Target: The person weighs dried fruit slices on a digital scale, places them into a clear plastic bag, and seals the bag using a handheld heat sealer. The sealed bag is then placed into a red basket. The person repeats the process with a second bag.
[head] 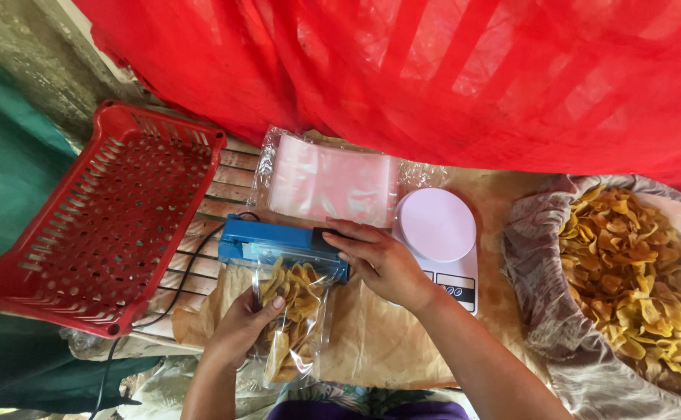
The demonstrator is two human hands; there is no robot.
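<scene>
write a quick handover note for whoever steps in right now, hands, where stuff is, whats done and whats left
Left hand: holds the clear bag of chips from the side, its top edge in the blue heat sealer.
Right hand: pressing on the sealer's bar near its right end.
Around: white kitchen scale right of the sealer, stack of empty clear bags behind it, red crate to the left with nothing visible inside, cloth-lined heap of loose chips far right.
Done: this bag is filled.
Left: its seal can't be confirmed; many loose chips remain unbagged.
</scene>
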